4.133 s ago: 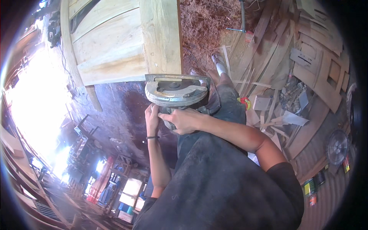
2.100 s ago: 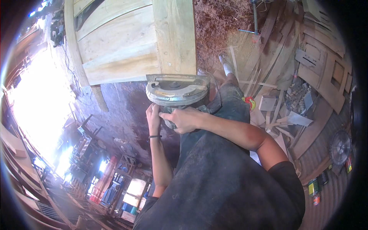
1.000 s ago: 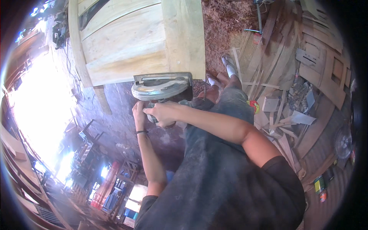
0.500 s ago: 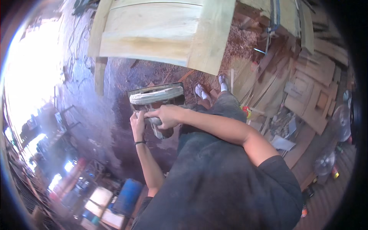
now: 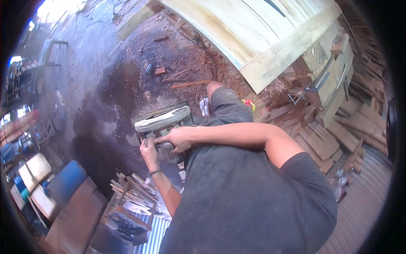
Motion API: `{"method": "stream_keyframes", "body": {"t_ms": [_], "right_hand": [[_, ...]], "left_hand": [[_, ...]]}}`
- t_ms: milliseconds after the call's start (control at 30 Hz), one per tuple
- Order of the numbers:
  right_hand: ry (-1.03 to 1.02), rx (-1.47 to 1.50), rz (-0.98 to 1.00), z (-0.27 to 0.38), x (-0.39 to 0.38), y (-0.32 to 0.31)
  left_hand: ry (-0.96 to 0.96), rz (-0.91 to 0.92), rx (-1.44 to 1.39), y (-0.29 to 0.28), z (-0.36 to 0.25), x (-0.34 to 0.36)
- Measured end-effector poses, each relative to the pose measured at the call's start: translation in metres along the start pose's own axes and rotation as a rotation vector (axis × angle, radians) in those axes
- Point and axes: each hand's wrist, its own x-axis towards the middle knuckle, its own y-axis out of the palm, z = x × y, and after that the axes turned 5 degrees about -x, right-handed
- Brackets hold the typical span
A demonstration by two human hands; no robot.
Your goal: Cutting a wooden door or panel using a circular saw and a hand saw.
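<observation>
In front of my waist is a dusty handheld power tool [image 5: 163, 120] with a flat dark rectangular plate and a pale, dust-coated rounded housing; its exact kind is unclear. My right hand [image 5: 179, 139] is wrapped round its dark handle, forearm crossing my body. At the tool's near left side my left hand [image 5: 149, 153] is closed, fingertips pinched against it beside the right fingers. What lies under those fingertips is hidden. Ahead to the right, apart from the tool, stands a pale wooden panel [image 5: 270, 55].
A blue clamp [image 5: 316, 87] sits by the panel's right end. Wood scraps and boards [image 5: 315, 144] lie at the right, beside corrugated sheeting [image 5: 359, 203]. A blue drum [image 5: 67, 180] and a bundle of wood strips [image 5: 133, 188] are at the lower left. Reddish shavings cover the floor ahead.
My view and body have turned left, so the panel now appears farther right and tilted. Both hands keep hold of the tool, which sits slightly lower and farther left in view.
</observation>
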Motion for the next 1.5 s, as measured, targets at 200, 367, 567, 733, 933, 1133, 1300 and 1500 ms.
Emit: {"method": "stream_keyframes", "body": {"t_ms": [200,367,567,733,933,1133,1300,1500], "right_hand": [[-0.116,-0.137,0.281,0.024,0.037,-0.007],[-0.208,-0.175,0.416,0.038,0.075,-0.012],[-0.273,-0.097,0.462,0.019,0.144,-0.051],[-0.347,-0.075,0.469,0.013,0.226,-0.090],[-0.397,-0.099,0.462,0.027,0.306,-0.165],[-0.507,-0.066,0.305,0.029,0.367,-0.227],[-0.620,-0.095,0.197,0.019,0.436,-0.285],[-0.459,-0.058,0.092,0.007,0.536,-0.361]], "left_hand": [[-0.193,-0.230,-0.109,-0.029,0.014,-0.034],[0.001,-0.385,-0.162,-0.050,0.040,-0.030],[-0.072,-0.438,-0.132,-0.066,0.027,0.031],[-0.127,-0.449,-0.082,-0.099,-0.014,0.104],[-0.045,-0.421,0.000,-0.134,-0.067,0.198],[-0.008,-0.426,0.052,-0.153,-0.141,0.274],[0.085,-0.406,0.015,-0.161,-0.214,0.350],[0.089,-0.291,0.202,-0.183,-0.290,0.495]]}}
